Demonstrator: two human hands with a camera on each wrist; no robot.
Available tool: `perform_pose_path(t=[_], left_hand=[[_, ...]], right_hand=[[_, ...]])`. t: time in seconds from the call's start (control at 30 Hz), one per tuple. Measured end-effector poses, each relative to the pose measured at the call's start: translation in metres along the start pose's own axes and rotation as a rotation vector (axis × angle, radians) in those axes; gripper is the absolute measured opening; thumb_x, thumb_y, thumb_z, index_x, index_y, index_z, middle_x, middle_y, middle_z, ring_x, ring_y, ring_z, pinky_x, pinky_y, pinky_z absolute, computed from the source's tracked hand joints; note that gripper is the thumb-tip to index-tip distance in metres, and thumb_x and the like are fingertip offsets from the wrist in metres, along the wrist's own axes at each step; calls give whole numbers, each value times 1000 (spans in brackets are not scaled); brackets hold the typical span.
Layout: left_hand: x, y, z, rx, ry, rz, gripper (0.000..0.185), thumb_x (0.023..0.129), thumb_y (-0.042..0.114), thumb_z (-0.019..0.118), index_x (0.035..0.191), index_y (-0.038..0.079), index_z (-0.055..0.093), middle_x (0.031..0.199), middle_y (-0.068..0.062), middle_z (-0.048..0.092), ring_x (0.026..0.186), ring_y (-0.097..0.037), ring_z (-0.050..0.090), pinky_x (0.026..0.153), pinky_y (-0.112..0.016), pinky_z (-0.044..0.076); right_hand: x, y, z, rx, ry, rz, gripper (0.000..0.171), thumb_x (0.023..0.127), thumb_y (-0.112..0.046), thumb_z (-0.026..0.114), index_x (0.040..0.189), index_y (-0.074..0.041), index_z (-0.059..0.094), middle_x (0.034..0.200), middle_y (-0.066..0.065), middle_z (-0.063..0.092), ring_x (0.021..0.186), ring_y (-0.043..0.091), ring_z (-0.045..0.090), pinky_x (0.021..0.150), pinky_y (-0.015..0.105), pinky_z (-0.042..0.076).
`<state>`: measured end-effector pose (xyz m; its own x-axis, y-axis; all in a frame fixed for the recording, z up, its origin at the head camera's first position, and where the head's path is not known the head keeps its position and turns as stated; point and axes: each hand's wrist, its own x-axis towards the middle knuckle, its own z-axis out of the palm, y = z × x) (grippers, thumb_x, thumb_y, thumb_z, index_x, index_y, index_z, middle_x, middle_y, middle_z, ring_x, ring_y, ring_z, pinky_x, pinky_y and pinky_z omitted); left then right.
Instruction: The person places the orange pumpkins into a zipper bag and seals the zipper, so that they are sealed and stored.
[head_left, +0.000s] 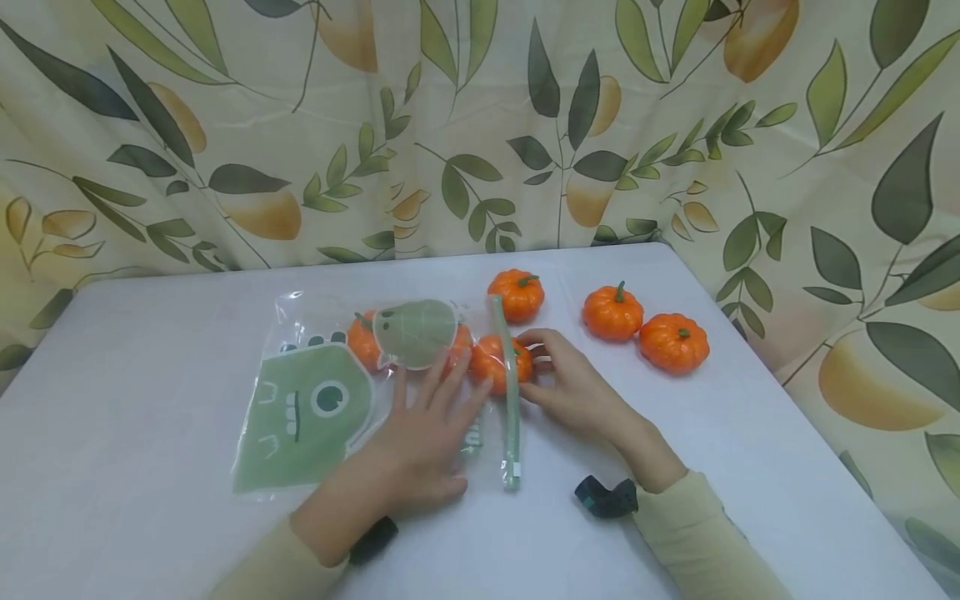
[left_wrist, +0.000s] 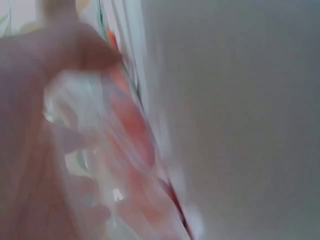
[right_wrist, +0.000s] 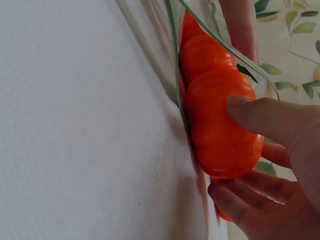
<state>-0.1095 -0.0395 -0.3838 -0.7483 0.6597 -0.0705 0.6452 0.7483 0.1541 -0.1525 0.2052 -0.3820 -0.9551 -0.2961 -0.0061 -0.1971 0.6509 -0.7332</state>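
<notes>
The left hand (head_left: 411, 454) lay on the clear bag (head_left: 300, 454), fingers apart, while the right hand (head_left: 573, 387), thumb and fingers curled, clasped an orange pumpkin (right_wrist: 222, 132) at the bag's mouth, whose green zip edges (head_left: 512, 417) probably needed holding wide.

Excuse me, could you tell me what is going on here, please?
A person's right hand holds an orange pumpkin in the open mouth of a clear bag with green prints, while the left hand rests on the bag. At least one more pumpkin is inside; three loose pumpkins sit on the table.
</notes>
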Motion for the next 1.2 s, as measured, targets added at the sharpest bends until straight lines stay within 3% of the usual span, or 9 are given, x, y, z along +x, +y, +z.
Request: perform_pose_path(t=[0.2,0.4,0.53,0.67,0.77,0.87,0.97,1.2], left_hand=[[-3,13,1,46,-2,-10,87,91,42,60,161,26,11,168,-12,-8,154,-38,-9,112,-78,8],[-6,15,-3,-55,-66,-3,72,98,36,45,160,33,9,168,-9,-11,155,-33,-8,114,-76,3],[-7,14,-5,-134,-122,48,70,98,34,41,158,39,6,167,-6,-14,155,-28,-11,116,-72,-2],[-8,13,-7,-164,-133,84,72,97,33,44,158,40,7,168,-7,-12,155,-25,-10,117,-71,-1],[-9,11,-10,-144,-113,72,78,94,43,50,159,38,7,169,-6,-7,156,-27,-4,118,-70,3],[-9,10,-13,-111,-64,49,91,88,62,55,160,33,8,169,-5,0,156,-29,2,119,-69,7],[-9,9,-13,-98,-7,29,103,82,78,52,161,27,10,169,-4,5,156,-29,4,119,-68,10],[-5,5,-8,-48,81,-14,107,80,79,55,160,19,16,169,-11,1,156,-31,-1,118,-70,10]], right_hand=[[0,-1,1,-14,21,23,55,86,-17,77,132,-10,47,133,7,56,122,27,60,102,44,52],[1,-2,7,-10,71,-7,44,86,-13,77,119,-10,48,123,6,55,114,25,61,98,42,55],[2,-1,11,-29,110,-60,40,84,-9,77,113,-8,50,117,7,53,111,24,60,94,39,57],[1,0,11,-35,109,-78,37,85,-9,76,112,-8,51,116,6,52,112,23,60,94,38,57],[1,0,9,-12,86,-75,34,86,-8,74,111,-11,51,117,4,53,112,21,60,96,38,56],[1,-1,6,6,64,-78,32,87,-8,73,111,-12,52,117,3,53,112,20,60,97,38,56],[1,-1,5,1,53,-83,32,88,-9,72,113,-11,53,117,3,55,113,20,61,97,38,55],[0,-1,7,7,57,-76,35,88,-11,73,116,-11,52,118,3,55,113,21,61,96,40,56]])
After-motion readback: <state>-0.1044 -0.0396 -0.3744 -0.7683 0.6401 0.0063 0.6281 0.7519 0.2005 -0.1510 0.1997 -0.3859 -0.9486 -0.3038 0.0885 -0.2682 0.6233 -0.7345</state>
